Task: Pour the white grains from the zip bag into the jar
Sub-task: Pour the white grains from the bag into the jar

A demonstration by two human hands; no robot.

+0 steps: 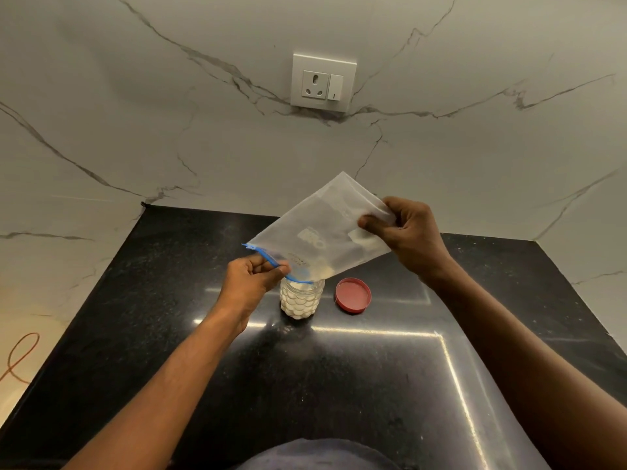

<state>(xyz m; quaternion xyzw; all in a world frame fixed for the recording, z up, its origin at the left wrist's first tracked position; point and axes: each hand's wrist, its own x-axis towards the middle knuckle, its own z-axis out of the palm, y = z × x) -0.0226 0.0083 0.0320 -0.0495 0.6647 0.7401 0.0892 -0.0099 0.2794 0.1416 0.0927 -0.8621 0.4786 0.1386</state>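
A white marble-veined wall (135, 130) with a socket plate (323, 82) backs a black speckled counter (339, 385); on it stands a clear jar (300, 298), upright and largely filled with white grains (298, 305); a red lid (353, 295) lies just beside it, apart; the zip bag (322, 232) is tilted above the jar, its blue-zipped mouth lowest over the jar's opening; the left hand (252, 281) pinches the zip edge; the right hand (405, 232) pinches the raised bottom corner; few grains remain inside the bag.
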